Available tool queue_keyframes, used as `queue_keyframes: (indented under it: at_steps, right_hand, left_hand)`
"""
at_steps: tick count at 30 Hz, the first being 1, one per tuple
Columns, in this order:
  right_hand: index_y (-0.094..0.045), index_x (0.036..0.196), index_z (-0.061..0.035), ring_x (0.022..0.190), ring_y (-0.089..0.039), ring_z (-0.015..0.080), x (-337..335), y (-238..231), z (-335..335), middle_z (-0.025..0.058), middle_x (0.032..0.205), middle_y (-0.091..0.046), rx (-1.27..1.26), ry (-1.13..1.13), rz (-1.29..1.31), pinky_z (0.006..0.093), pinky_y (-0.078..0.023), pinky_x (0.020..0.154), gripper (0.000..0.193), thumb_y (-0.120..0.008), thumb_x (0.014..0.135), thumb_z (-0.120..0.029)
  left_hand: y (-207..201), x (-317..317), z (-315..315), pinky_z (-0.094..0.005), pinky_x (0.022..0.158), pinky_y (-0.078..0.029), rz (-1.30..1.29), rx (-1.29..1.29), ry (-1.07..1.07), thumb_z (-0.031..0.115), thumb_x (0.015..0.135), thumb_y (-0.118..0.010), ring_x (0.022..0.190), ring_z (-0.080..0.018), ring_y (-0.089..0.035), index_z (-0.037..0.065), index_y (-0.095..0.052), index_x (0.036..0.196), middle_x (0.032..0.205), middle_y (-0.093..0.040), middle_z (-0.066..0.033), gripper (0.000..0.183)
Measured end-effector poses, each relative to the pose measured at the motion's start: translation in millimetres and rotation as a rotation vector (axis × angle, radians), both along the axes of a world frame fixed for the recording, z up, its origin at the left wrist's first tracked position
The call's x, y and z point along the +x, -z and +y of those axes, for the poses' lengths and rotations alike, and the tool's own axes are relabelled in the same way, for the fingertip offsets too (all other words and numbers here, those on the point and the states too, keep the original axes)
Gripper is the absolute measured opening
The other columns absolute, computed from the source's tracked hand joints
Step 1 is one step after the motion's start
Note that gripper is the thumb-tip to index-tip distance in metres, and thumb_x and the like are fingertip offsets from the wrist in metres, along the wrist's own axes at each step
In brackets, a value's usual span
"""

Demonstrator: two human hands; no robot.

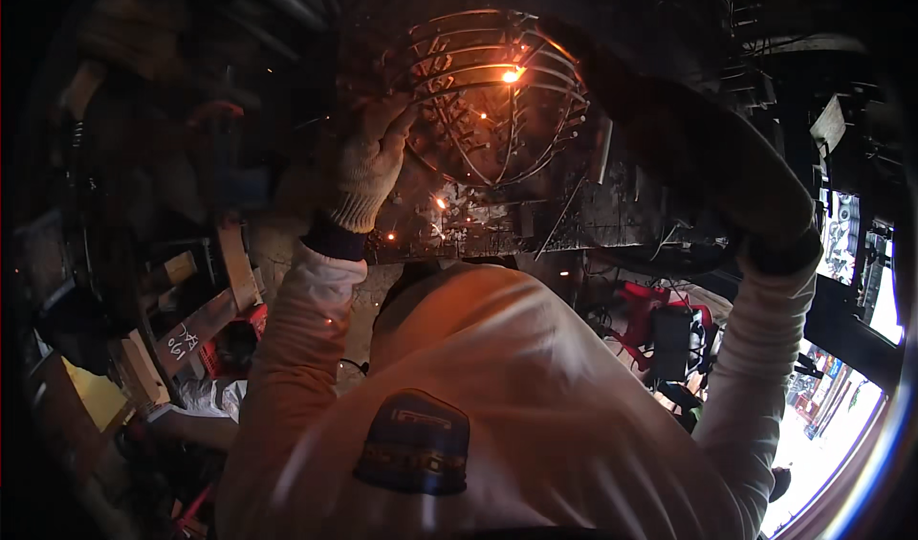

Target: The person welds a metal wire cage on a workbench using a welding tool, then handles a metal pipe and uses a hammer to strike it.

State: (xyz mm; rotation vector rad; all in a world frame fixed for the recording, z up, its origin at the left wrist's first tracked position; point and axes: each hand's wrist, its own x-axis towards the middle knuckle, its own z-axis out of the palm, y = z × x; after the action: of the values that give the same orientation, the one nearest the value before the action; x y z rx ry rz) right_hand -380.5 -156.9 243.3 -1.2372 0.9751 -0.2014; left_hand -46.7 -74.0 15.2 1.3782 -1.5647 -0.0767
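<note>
A rounded metal wire frame (512,143), made of curved rods and hoops, lies on the dark workbench. A bright orange glow burns on its upper hoops, and sparks scatter toward me. At the frame's left edge, my left hand (375,153) in a pale knitted glove grips the rods; its fingertips fade into shadow. My right hand (636,90), in a long dark glove, reaches to the frame's upper right beside the glow. Darkness hides its fingers and anything in them.
The scorched bench edge (459,243) runs in front of my body. A short metal rod (602,153) stands right of the frame. Wooden pieces (236,263) and a red crate (251,328) are at lower left; red and black items (669,334) lie at lower right.
</note>
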Motion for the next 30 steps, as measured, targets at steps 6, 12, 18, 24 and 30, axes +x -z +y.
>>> queue_keyframes:
  at_steps: [6,12,18,24,30]
  right_hand:
    - [-0.061,0.141,-0.0001,0.106,-0.069,0.0145,5.5,5.9,-4.0,0.0093,0.122,-0.073,0.008,0.004,0.008,0.0277,-0.056,0.092,0.038,-0.052,0.114,-0.027]
    - [-0.058,0.147,-0.0028,0.109,-0.067,0.0123,3.8,6.4,-4.9,0.0068,0.126,-0.071,-0.473,-0.234,0.245,0.0272,-0.052,0.095,0.039,-0.055,0.113,-0.022]
    - [-0.049,0.156,0.0003,0.119,-0.061,0.0102,2.2,-11.6,-7.8,0.0072,0.144,-0.064,-0.387,-0.396,0.445,0.0282,-0.047,0.105,0.054,-0.064,0.107,-0.018]
    - [-0.057,0.150,-0.0077,0.101,-0.071,0.0196,-13.8,-2.8,-5.0,0.0114,0.135,-0.069,-0.461,-0.331,-0.049,0.0305,-0.059,0.083,0.047,-0.064,0.104,-0.009]
    - [-0.056,0.147,-0.0033,0.107,-0.069,0.0263,-28.5,-0.6,-18.6,0.0118,0.128,-0.070,-1.173,-0.765,0.309,0.0365,-0.057,0.094,0.040,-0.059,0.108,-0.014]
  left_hand:
    - [-2.3,2.9,1.4,-0.0353,0.080,-0.061,-0.133,-0.040,-0.059,0.013,0.087,-0.088,0.092,-0.0234,-0.074,0.016,-0.079,0.110,0.099,-0.076,-0.0041,0.025]
    - [-7.3,3.0,4.0,-0.0362,0.078,-0.063,-0.240,-0.034,-0.117,0.019,0.085,-0.090,0.090,-0.0230,-0.075,0.017,-0.080,0.108,0.096,-0.077,-0.0038,0.025]
    - [-10.4,9.2,3.8,-0.0375,0.077,-0.062,-0.087,0.132,0.001,0.009,0.090,-0.080,0.089,-0.0267,-0.075,0.012,-0.079,0.107,0.097,-0.078,-0.0065,0.017]
    - [-0.7,10.9,4.2,-0.0387,0.082,-0.061,-0.180,0.034,0.000,-0.001,0.086,-0.073,0.091,-0.0275,-0.075,0.011,-0.078,0.110,0.099,-0.078,-0.0085,0.027]
    - [8.8,11.8,8.5,-0.0387,0.086,-0.060,-0.295,0.002,-0.143,0.008,0.089,-0.077,0.094,-0.0272,-0.073,0.009,-0.075,0.116,0.105,-0.076,-0.0077,0.028]
